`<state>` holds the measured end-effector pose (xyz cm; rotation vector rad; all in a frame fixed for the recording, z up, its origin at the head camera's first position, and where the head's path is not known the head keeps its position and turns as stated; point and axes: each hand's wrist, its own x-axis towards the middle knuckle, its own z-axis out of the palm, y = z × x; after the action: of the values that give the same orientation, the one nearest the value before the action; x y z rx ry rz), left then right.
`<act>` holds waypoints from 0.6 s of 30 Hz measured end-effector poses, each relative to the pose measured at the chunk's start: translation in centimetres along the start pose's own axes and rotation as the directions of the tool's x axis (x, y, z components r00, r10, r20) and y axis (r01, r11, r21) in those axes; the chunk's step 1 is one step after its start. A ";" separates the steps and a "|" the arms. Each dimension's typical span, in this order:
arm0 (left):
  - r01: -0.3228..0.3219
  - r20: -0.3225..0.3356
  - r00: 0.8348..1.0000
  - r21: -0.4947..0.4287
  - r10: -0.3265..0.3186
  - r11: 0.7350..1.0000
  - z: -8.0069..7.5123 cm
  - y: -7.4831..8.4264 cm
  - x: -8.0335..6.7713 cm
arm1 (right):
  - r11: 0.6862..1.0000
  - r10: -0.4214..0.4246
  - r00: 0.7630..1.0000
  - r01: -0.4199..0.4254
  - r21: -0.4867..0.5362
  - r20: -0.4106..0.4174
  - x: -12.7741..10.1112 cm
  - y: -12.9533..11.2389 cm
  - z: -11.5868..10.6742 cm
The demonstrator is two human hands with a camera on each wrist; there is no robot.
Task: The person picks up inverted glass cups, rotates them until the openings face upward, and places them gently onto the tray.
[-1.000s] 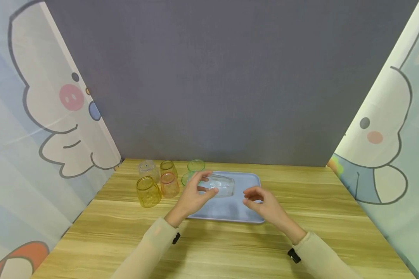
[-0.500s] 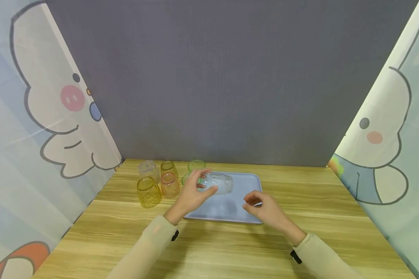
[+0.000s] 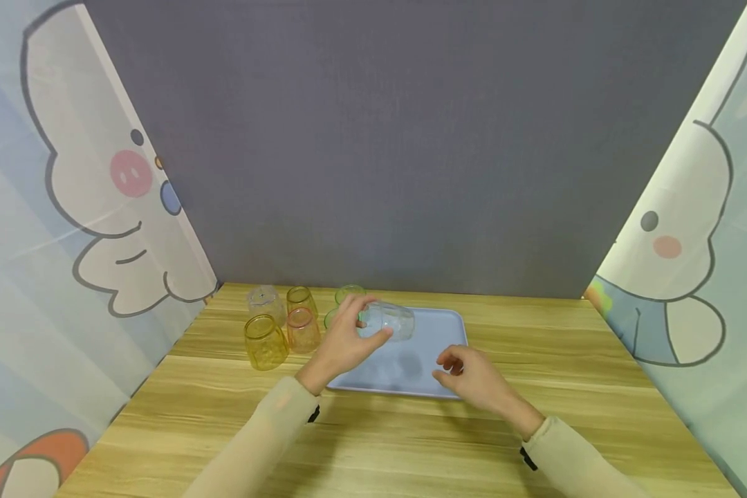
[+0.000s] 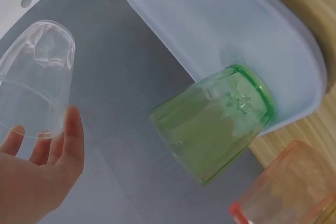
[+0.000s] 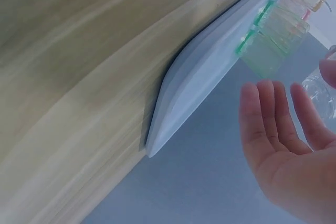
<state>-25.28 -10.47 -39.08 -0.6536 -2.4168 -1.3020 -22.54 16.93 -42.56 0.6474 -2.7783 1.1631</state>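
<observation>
Nearest the viewer on the wooden bench [image 3: 380, 436], two cream sleeves [image 3: 268, 443] lead forward to the hands. The right hand [image 3: 473, 379] hovers above the near right corner of the pale blue tray [image 3: 436, 332], its fingers [image 5: 273, 111] loosely extended, slightly spread, and holding nothing; in the right wrist view the palm faces the tray edge. To the left of those fingers and a little farther off, the left hand [image 3: 342, 342] holds the clear glass [image 3: 389, 321] above the left part of the tray; thumb and fingers [image 4: 71, 135] are curled round one end, and the glass lies tilted on its side, its other end pointing right. Whether the gripped end is the rim or the base cannot be told. Just beyond the left-hand fingers, a green glass [image 4: 215, 124] stands upside down at the tray's left edge, and a second green glass [image 3: 347, 294] stands behind it. Left of the holding fingers, on the bare bench and apart from the tray, stand an orange glass [image 3: 301, 330] and a yellow glass [image 3: 264, 341] in the nearer row, with another yellow glass [image 3: 300, 299] and a clear glass with a patterned base [image 3: 263, 301] behind them. Farthest away, a grey backdrop [image 3: 398, 138] closes the scene, flanked by cartoon-printed side panels [image 3: 87, 207].
</observation>
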 end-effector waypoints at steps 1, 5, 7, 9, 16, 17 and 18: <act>-0.013 -0.005 1.000 0.016 0.013 1.000 0.0 0.0 0.1 | 1.000 0.005 1.000 -0.005 -0.017 -0.002 0.0 0.1 0.0; -0.054 -0.016 0.998 0.074 0.055 0.996 0.1 0.1 0.4 | 0.997 0.017 1.000 -0.018 -0.069 -0.012 0.1 0.2 0.2; -0.063 -0.013 0.998 0.095 0.065 0.994 0.1 0.1 0.5 | 0.996 0.015 1.000 -0.016 -0.087 -0.015 0.0 0.3 0.2; -0.074 -0.007 0.997 0.122 0.076 0.990 0.1 0.2 0.5 | 0.994 0.009 1.000 -0.010 -0.105 -0.017 0.0 0.4 0.3; -0.140 0.014 0.990 0.208 0.140 0.968 -0.1 0.2 0.8 | 0.989 -0.012 1.000 0.012 -0.145 0.001 -0.3 0.5 0.2; -0.149 0.012 0.989 0.218 0.150 0.964 -0.1 0.2 0.8 | 0.988 -0.008 1.000 0.008 -0.152 0.005 -0.4 0.5 0.3; -0.159 0.010 0.987 0.229 0.161 0.960 -0.1 0.2 0.9 | 0.987 -0.005 1.000 0.007 -0.160 0.009 -0.4 0.5 0.4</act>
<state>-25.89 -10.26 -38.44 -0.7569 -2.4017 -0.9433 -22.35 17.15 -43.25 0.6458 -2.8368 0.9252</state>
